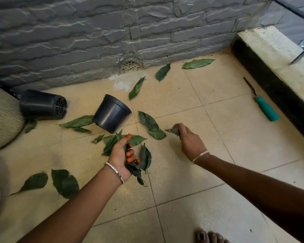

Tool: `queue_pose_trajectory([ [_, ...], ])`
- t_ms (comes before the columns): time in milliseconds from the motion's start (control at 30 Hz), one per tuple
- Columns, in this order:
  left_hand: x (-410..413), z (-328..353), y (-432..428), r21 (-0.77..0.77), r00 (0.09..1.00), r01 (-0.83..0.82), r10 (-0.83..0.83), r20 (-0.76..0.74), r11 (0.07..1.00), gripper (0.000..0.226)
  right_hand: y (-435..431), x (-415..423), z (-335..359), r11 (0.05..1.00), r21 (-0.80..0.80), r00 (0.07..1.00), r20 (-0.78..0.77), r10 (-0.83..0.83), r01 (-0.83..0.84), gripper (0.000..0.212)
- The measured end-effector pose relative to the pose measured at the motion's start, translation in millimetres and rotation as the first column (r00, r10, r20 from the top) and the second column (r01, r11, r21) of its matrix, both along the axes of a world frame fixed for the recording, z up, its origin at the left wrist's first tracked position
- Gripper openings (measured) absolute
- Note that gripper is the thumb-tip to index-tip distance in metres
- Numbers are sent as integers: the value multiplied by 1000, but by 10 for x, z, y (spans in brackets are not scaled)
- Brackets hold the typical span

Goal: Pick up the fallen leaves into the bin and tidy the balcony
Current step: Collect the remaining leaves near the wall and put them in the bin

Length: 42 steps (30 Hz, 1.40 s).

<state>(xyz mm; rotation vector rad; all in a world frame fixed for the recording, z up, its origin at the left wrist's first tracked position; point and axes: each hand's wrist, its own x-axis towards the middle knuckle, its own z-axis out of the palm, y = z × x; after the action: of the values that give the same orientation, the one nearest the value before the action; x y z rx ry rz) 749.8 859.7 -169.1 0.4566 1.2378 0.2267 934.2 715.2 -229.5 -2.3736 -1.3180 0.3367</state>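
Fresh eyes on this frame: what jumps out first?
The left hand at centre grips a bunch of green leaves, while the right hand beside it pinches another leaf. Loose leaves lie scattered over the beige tile floor. A black pot and a second pot lie tipped over at left, and a teal-handled tool lies at right by the ledge.
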Motion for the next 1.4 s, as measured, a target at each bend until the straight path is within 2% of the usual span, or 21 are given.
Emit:
queue_pose_trajectory([
  [67, -22, 20, 15, 0, 1000, -12, 12, -2, 1000, 38, 270, -5, 36, 1000, -23, 1000, 22, 7, -7, 36],
  [133, -46, 35, 36, 3, 1000, -22, 22, 0, 1000, 38, 481, -18, 38, 998, -48, 999, 33, 29, -27, 24],
  [167, -62, 41, 46, 5, 1000, -25, 25, -2, 1000, 38, 560, -18, 35, 998, -47, 998, 29, 50, -49, 25],
  [267, -125, 37, 78, 11, 999, -34, 34, -14, 999, 38, 718, 13, 6, 984, -102, 989, -17, 145, -146, 53],
  [333, -165, 28, 99, 18, 999, -39, 40, -27, 999, 38, 753, 27, -52, 964, -192, 983, -12, 185, -184, 61],
  [500, -209, 2, 146, 39, 998, -45, 46, -36, 998, 37, 631, -64, -170, 952, -228, 973, 55, 223, -205, 42],
  [567, -197, 3, 140, 44, 998, -45, 47, -42, 998, 37, 531, -95, -166, 965, -156, 972, 69, 223, -210, 34],
  [633, -188, 9, 138, 46, 998, -43, 45, -41, 998, 37, 456, -136, -144, 990, 30, 990, 22, 138, -139, 21],
  [733, -201, 16, 161, 60, 998, -43, 46, -48, 997, 37, 446, -250, -77, 965, 263, 998, -69, 16, 2, 9],
  [800, -223, 16, 171, 66, 996, -56, 60, -59, 996, 37, 482, -370, -38, 958, 282, 986, -141, 85, -42, 17],
  [867, -236, 15, 169, 63, 996, -58, 62, -58, 996, 38, 532, -516, 8, 958, 187, 936, -237, 261, -220, 34],
  [900, -240, 17, 167, 62, 997, -52, 55, -54, 997, 39, 562, -576, 22, 940, 83, 910, -233, 342, -332, 43],
  [967, -243, 22, 162, 59, 998, -39, 42, -48, 997, 39, 597, -624, 20, 866, -165, 881, -102, 461, -472, 60],
  [1033, -257, 19, 163, 65, 998, -36, 40, -52, 997, 39, 600, -597, -13, 829, -296, 872, -31, 489, -475, 66],
  [1100, -277, 13, 177, 80, 997, -43, 48, -59, 996, 38, 565, -549, -56, 838, -339, 896, -39, 442, -428, 65],
  [1167, -275, 0, 190, 95, 996, -47, 54, -67, 994, 38, 500, -523, -67, 842, -351, 906, -50, 421, -410, 55],
  [1267, -195, -28, 162, 99, 996, -42, 50, -74, 994, 37, 362, -468, -53, 882, -271, 923, -134, 362, -385, 39],
  [1333, -98, -57, 105, 82, 997, -30, 35, -68, 996, 35, 252, -383, 3, 957, -165, 955, -217, 200, -238, 28],
  [1367, -47, -69, 71, 72, 998, -19, 23, -60, 997, 34, 209, -334, 60, 987, -121, 955, -291, 63, -102, 23],
  [1400, 21, -80, 35, 64, 999, -3, 6, -48, 998, 34, 174, -273, 147, 993, -93, 905, -411, -109, 77, 18],
])
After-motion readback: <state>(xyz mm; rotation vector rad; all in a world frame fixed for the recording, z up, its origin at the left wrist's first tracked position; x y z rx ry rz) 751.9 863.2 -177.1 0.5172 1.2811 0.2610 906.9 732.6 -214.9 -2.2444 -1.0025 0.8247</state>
